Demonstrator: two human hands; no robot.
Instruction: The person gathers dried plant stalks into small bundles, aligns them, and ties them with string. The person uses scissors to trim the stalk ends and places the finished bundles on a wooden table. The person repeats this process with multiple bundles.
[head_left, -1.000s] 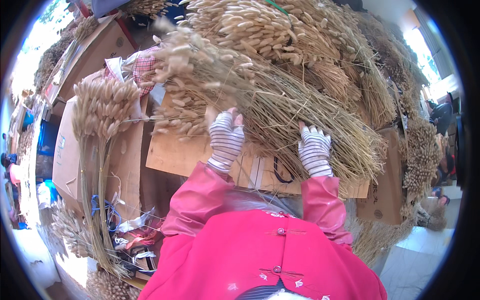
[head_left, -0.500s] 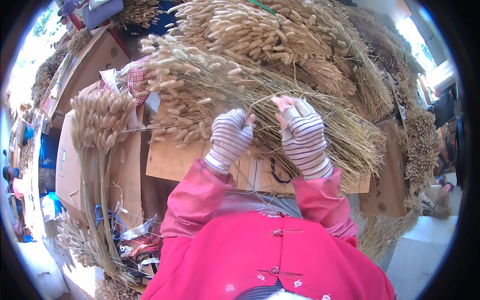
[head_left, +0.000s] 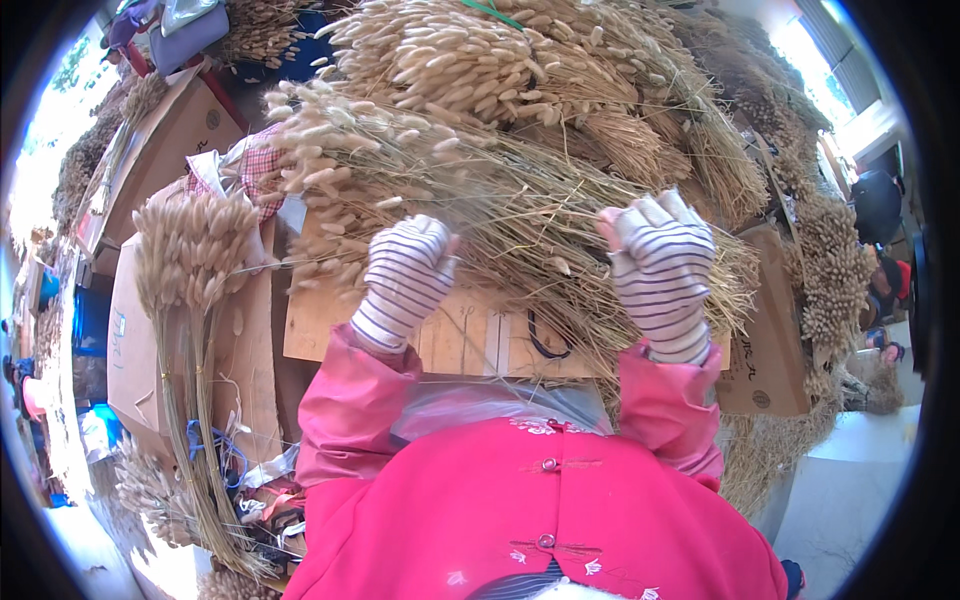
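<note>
Both of my hands wear striped fingerless gloves and are raised over a big bundle of dried bunny-tail grass [head_left: 470, 190] lying across a wooden board [head_left: 455, 335]. My left hand [head_left: 408, 268] is closed beside the fluffy heads; what its fingers hold, if anything, is hidden. Farther right, over the stem end, my right hand [head_left: 663, 265] is closed too, its fingertips meeting a thin dried grass stalk that runs leftward over the bundle. A dark cord loop [head_left: 548, 337] lies on the board between my wrists.
At the left, tied bunches of bunny-tail grass [head_left: 195, 260] lean against a cardboard box [head_left: 140, 350]. More bundles [head_left: 450, 60] are piled behind. Another carton [head_left: 765, 340] stands at the right. Cloth scraps [head_left: 270, 500] lie low at the left.
My hands have drawn apart, the left one moving left and the right one moving right. The stalk that stretched between them no longer reaches my left hand.
</note>
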